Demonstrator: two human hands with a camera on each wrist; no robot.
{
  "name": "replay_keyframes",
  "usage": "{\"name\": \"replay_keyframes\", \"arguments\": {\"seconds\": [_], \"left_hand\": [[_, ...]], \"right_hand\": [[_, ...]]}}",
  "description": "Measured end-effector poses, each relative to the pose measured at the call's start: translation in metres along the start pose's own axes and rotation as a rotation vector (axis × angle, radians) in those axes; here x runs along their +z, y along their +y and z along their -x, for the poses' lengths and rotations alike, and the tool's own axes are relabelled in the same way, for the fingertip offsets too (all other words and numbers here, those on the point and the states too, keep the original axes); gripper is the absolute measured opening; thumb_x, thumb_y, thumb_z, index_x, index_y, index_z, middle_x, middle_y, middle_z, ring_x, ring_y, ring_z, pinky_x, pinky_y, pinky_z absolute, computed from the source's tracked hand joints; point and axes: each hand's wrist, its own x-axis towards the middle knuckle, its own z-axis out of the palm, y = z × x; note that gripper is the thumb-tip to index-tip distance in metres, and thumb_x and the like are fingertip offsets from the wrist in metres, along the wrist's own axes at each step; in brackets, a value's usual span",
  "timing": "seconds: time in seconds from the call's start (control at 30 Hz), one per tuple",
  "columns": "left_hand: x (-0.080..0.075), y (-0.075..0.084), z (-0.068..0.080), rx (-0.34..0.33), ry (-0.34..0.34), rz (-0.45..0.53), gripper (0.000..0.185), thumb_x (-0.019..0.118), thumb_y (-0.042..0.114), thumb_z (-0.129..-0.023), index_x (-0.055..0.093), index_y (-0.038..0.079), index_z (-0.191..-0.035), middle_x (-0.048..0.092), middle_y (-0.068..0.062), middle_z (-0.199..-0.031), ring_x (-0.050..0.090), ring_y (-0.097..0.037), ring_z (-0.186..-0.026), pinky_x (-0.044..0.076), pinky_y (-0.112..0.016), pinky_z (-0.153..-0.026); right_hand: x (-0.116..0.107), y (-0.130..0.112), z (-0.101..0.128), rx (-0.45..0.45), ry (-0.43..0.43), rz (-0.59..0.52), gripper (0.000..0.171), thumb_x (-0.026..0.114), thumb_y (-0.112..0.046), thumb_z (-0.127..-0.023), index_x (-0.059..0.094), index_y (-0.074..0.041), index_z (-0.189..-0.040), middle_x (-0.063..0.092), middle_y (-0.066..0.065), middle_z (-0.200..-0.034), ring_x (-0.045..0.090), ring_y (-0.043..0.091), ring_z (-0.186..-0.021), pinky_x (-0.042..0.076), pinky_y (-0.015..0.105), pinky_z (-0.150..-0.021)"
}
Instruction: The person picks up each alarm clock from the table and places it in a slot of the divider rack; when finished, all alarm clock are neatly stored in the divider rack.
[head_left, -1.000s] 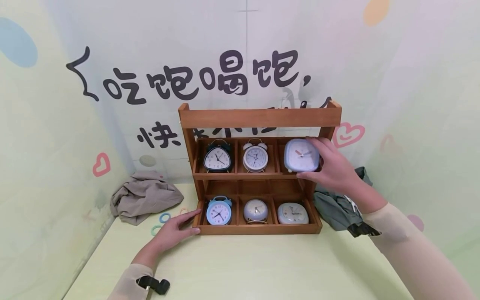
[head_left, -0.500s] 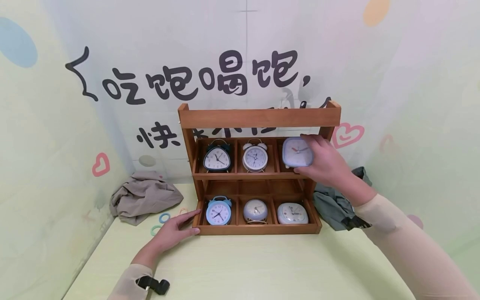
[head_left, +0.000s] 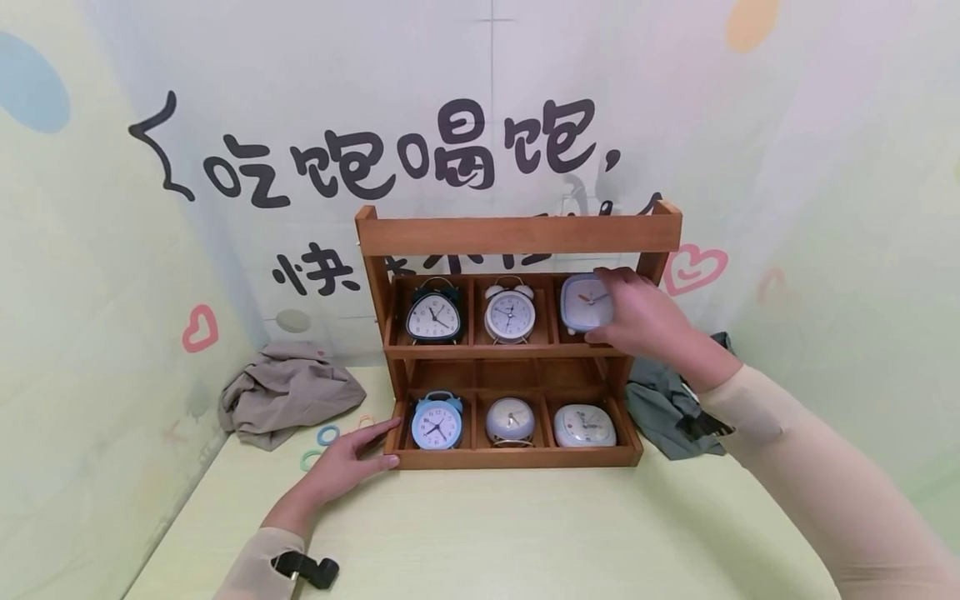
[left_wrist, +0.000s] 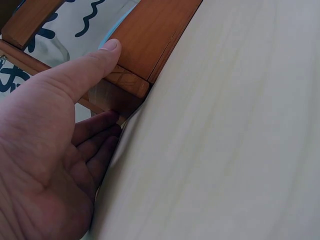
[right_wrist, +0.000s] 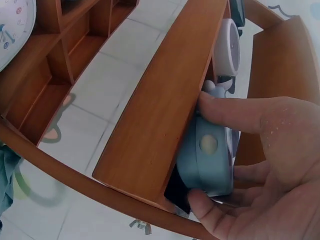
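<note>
Pale green surface point(head_left: 487, 533), cartoon-print walls. Right hand point(head_left: 645, 321) grasps blue clock point(head_left: 585, 302) in rack point(head_left: 517, 236) top-right compartment; left hand point(head_left: 348, 462) flat, steadying rack base.

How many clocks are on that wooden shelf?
6. Top row: black clock, white clock, and the square blue clock held by the right hand. Bottom row: blue, round grey, square white.

Bright, even, soft light; faint shadows; curved edges; wrist close-ups slightly blurred.
</note>
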Motion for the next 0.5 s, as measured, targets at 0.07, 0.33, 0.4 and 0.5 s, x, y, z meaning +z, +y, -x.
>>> {"name": "replay_keyframes", "arguments": {"seconds": [0.07, 0.33, 0.4, 0.5], "left_hand": [[0.0000, 0.0005, 0.0003, 0.000, 0.002, 0.004, 0.074, 0.088, 0.053, -0.095, 0.061, 0.037, -0.162, 0.052, 0.000, -0.170, 0.031, -0.039, -0.165, 0.026, -0.063, -0.133], [-0.0002, 0.0004, 0.0006, 0.018, 0.000, -0.013, 0.073, 0.087, 0.051, -0.096, 0.060, 0.035, -0.163, 0.050, -0.004, -0.171, 0.030, -0.042, -0.165, 0.025, -0.065, -0.132], [-0.0002, 0.0001, 0.0006, 0.022, -0.002, -0.016, 0.073, 0.087, 0.051, -0.097, 0.060, 0.035, -0.163, 0.051, -0.004, -0.171, 0.030, -0.042, -0.165, 0.026, -0.065, -0.132], [-0.0001, -0.0006, 0.0006, 0.028, -0.002, -0.017, 0.072, 0.087, 0.051, -0.097, 0.061, 0.035, -0.162, 0.052, -0.003, -0.170, 0.032, -0.041, -0.165, 0.027, -0.066, -0.132]], "right_hand": [[-0.0007, -0.0004, -0.0032, 0.002, -0.020, 0.003, 0.103, 0.101, -0.023, -0.080, 0.045, 0.003, -0.163, 0.055, 0.031, -0.153, 0.058, 0.047, -0.130, 0.054, 0.064, -0.108], [-0.0004, -0.0010, -0.0075, 0.014, -0.061, 0.027, 0.107, 0.099, -0.019, -0.081, 0.040, 0.001, -0.167, 0.050, 0.031, -0.159, 0.056, 0.047, -0.135, 0.052, 0.064, -0.111], [0.0011, -0.0009, -0.0081, 0.017, -0.061, 0.034, 0.107, 0.100, -0.018, -0.079, 0.041, 0.002, -0.167, 0.051, 0.032, -0.157, 0.057, 0.047, -0.132, 0.054, 0.064, -0.109], [0.0039, -0.0006, -0.0093, 0.013, -0.065, 0.053, 0.105, 0.101, -0.016, -0.078, 0.044, 0.003, -0.164, 0.054, 0.032, -0.152, 0.058, 0.046, -0.128, 0.056, 0.063, -0.107]]}}
